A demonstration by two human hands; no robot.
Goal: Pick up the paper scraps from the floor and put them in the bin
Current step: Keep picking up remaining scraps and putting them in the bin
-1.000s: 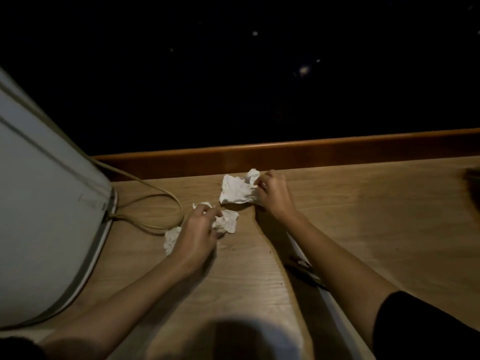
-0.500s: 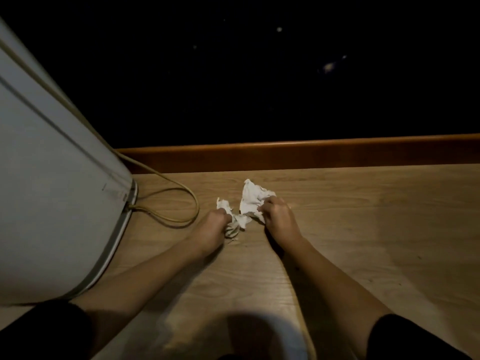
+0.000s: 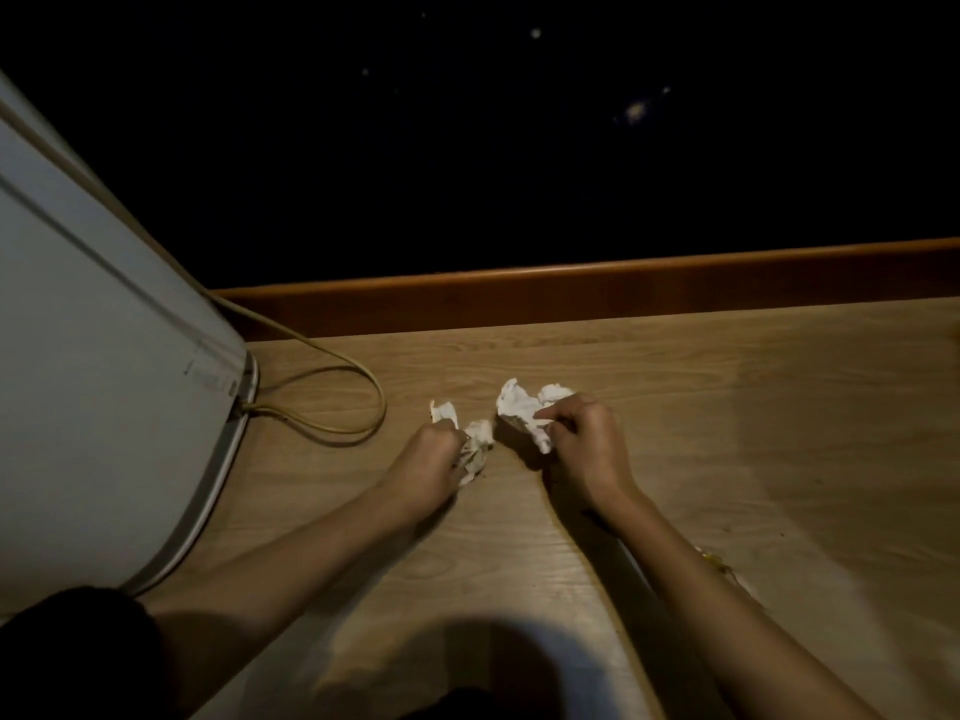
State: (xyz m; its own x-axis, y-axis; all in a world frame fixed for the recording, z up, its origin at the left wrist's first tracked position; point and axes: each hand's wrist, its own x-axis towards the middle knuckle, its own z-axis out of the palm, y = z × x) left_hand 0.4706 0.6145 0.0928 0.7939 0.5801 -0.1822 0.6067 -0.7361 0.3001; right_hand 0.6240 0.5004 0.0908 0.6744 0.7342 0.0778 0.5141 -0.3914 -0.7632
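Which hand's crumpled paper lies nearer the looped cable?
The left hand's paper scrap; the right hand's larger scrap sits farther from the cable.

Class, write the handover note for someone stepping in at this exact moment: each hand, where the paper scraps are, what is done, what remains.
Left hand: closed on crumpled white scraps, low over the wooden floor.
Right hand: pinching a larger crumpled scrap.
Done: the visible scraps are gathered into the two hands.
Left: lift them and drop them in the bin, which is not in view. Mind the looped cable beside the white appliance.
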